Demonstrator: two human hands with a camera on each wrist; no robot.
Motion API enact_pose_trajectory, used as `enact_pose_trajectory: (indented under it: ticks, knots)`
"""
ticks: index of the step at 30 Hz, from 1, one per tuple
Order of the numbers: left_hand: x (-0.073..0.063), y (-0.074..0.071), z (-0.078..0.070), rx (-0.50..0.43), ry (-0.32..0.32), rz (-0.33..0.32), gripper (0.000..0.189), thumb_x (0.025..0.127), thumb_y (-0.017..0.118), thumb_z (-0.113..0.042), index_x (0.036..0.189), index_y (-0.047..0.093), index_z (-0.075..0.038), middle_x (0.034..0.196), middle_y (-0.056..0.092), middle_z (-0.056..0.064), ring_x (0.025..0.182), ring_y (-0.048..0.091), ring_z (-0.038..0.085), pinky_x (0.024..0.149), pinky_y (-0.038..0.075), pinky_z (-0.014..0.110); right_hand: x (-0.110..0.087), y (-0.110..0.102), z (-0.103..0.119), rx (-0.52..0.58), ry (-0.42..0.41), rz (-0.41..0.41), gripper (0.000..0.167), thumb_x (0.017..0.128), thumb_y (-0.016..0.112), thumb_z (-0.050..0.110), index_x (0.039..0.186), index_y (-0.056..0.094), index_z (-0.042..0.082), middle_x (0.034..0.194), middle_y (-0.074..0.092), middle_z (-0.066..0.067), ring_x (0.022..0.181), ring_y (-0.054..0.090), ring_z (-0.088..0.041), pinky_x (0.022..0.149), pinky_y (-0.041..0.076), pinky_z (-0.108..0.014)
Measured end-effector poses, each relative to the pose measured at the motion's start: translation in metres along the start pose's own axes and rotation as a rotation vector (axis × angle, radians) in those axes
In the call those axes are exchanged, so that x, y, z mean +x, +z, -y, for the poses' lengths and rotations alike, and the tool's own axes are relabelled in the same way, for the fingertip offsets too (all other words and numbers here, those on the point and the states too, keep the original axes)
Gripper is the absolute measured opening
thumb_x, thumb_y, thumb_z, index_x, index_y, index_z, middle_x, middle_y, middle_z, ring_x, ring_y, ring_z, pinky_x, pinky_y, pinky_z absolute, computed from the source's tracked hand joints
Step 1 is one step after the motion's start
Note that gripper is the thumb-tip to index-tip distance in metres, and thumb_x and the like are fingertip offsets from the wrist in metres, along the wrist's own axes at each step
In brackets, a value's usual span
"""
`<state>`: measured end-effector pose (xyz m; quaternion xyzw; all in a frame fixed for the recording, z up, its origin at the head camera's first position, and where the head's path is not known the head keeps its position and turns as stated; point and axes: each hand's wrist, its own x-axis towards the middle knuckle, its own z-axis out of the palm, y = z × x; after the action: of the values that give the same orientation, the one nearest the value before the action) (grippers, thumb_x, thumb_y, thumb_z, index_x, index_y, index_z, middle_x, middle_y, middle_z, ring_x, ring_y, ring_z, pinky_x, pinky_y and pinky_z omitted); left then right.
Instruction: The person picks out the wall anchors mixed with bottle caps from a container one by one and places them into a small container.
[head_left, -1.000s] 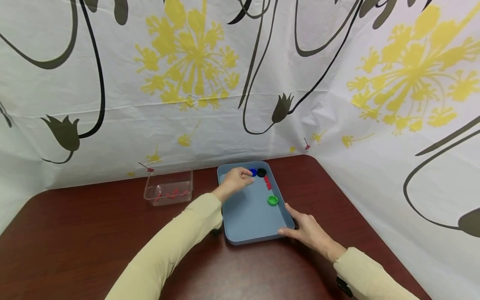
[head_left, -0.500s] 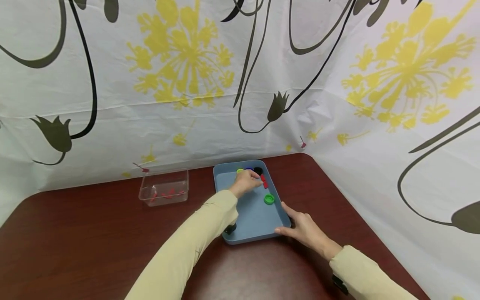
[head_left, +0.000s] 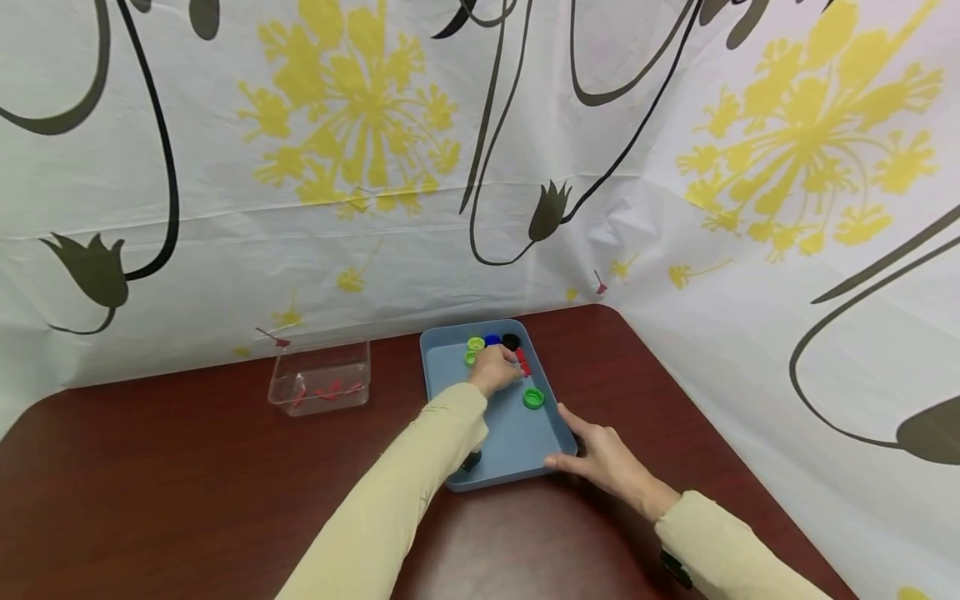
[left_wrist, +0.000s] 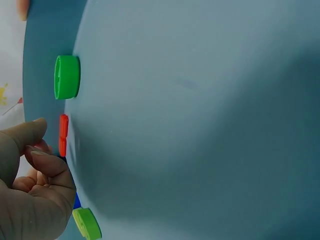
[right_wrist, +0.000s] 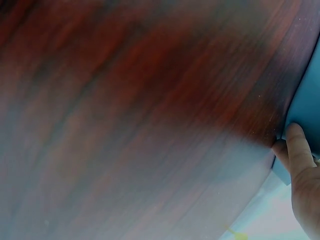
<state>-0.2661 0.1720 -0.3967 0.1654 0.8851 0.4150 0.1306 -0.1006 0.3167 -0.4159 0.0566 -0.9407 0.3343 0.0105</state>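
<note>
My left hand (head_left: 496, 370) is over the far right part of a blue-grey tray (head_left: 498, 479), its fingers bent beside small red pieces (head_left: 522, 360) along the tray's right wall. In the left wrist view, the thumb and forefinger are close to the red pieces (left_wrist: 63, 135); whether anything is between them is unclear. A green bottle cap (head_left: 533, 398) lies nearer me. Beyond the hand are yellow-green caps (head_left: 476, 343), a blue cap (head_left: 492, 340) and a black cap (head_left: 511, 342). My right hand (head_left: 615, 462) grips the tray's near right corner, thumb and fingers on its walls.
Left of the tray, a clear plastic box (head_left: 321, 379) with several red pieces (head_left: 333, 387) stands on the dark wooden table (head_left: 187, 483). White patterned sheeting (head_left: 420, 267) rises behind the table and along its right side.
My left hand has moved right and slightly nearer, from beside the blue cap to the red pieces, uncovering the yellow-green caps. My right hand stays on the tray corner. The head view has shifted slightly.
</note>
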Motion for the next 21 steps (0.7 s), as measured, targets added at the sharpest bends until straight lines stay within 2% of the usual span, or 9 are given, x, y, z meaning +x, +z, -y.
enact_pose_trajectory:
  ticks: [5, 7, 11, 12, 14, 16, 18, 21]
  knots:
    - [0.005, 0.009, 0.002, 0.045, -0.003, -0.009, 0.026, 0.080, 0.075, -0.015, 0.102, 0.068, -0.003, 0.107, 0.066, 0.010, 0.096, 0.061, 0.023, 0.082, 0.050, 0.033, 0.000, 0.000, -0.001, -0.014, -0.014, -0.011, 0.088, 0.080, 0.072, 0.042, 0.142, 0.033, -0.005, 0.116, 0.061, -0.025, 0.070, 0.048, -0.007, 0.064, 0.041, -0.020]
    - [0.005, 0.012, 0.003, 0.055, -0.005, -0.016, 0.027, 0.079, 0.076, -0.016, 0.101, 0.067, -0.003, 0.105, 0.066, 0.009, 0.095, 0.060, 0.023, 0.081, 0.049, 0.033, 0.000, 0.000, -0.001, -0.013, -0.019, -0.008, 0.088, 0.080, 0.072, 0.042, 0.142, 0.033, -0.006, 0.100, 0.065, -0.018, 0.064, 0.046, -0.005, 0.063, 0.040, -0.020]
    - [0.004, 0.017, 0.003, 0.054, -0.013, -0.036, 0.027, 0.079, 0.075, -0.015, 0.102, 0.066, -0.002, 0.101, 0.066, 0.009, 0.093, 0.060, 0.023, 0.080, 0.049, 0.032, 0.000, 0.001, -0.001, -0.018, -0.030, -0.013, 0.087, 0.080, 0.071, 0.043, 0.142, 0.034, -0.006, 0.105, 0.065, -0.020, 0.070, 0.049, -0.006, 0.064, 0.041, -0.019]
    - [0.004, 0.018, 0.003, 0.055, -0.013, -0.045, 0.028, 0.079, 0.076, -0.015, 0.101, 0.066, -0.002, 0.100, 0.065, 0.009, 0.092, 0.060, 0.024, 0.080, 0.049, 0.032, 0.000, 0.001, -0.002, -0.017, -0.033, -0.012, 0.088, 0.080, 0.071, 0.043, 0.142, 0.034, -0.006, 0.097, 0.065, -0.016, 0.066, 0.047, -0.004, 0.063, 0.040, -0.019]
    - [0.005, 0.020, 0.003, 0.056, -0.018, -0.051, 0.029, 0.079, 0.076, -0.015, 0.102, 0.065, -0.002, 0.100, 0.065, 0.010, 0.092, 0.060, 0.024, 0.080, 0.049, 0.032, 0.000, 0.001, -0.002, -0.016, -0.031, -0.013, 0.088, 0.080, 0.071, 0.043, 0.142, 0.033, -0.006, 0.095, 0.065, -0.016, 0.064, 0.047, -0.004, 0.062, 0.041, -0.019]
    - [0.006, 0.022, 0.002, 0.059, -0.021, -0.056, 0.029, 0.078, 0.076, -0.015, 0.102, 0.064, -0.002, 0.100, 0.065, 0.010, 0.092, 0.059, 0.024, 0.080, 0.049, 0.032, 0.000, 0.001, -0.002, -0.014, -0.034, -0.009, 0.087, 0.080, 0.071, 0.043, 0.142, 0.033, -0.006, 0.079, 0.060, -0.005, 0.057, 0.042, -0.001, 0.059, 0.040, -0.019]
    - [0.008, 0.023, 0.002, 0.069, -0.016, -0.061, 0.030, 0.078, 0.076, -0.015, 0.102, 0.064, -0.002, 0.101, 0.065, 0.010, 0.094, 0.060, 0.024, 0.080, 0.049, 0.032, 0.000, 0.000, -0.002, -0.010, -0.034, -0.006, 0.087, 0.081, 0.071, 0.042, 0.142, 0.032, -0.006, 0.072, 0.054, 0.001, 0.052, 0.038, 0.000, 0.057, 0.039, -0.019]
    - [0.009, 0.025, 0.002, 0.085, -0.011, -0.065, 0.030, 0.079, 0.076, -0.015, 0.103, 0.064, -0.003, 0.102, 0.065, 0.010, 0.095, 0.060, 0.024, 0.081, 0.049, 0.033, 0.000, 0.000, -0.003, -0.014, -0.038, -0.010, 0.087, 0.081, 0.071, 0.042, 0.142, 0.033, -0.007, 0.071, 0.054, 0.002, 0.053, 0.038, 0.001, 0.058, 0.039, -0.019]
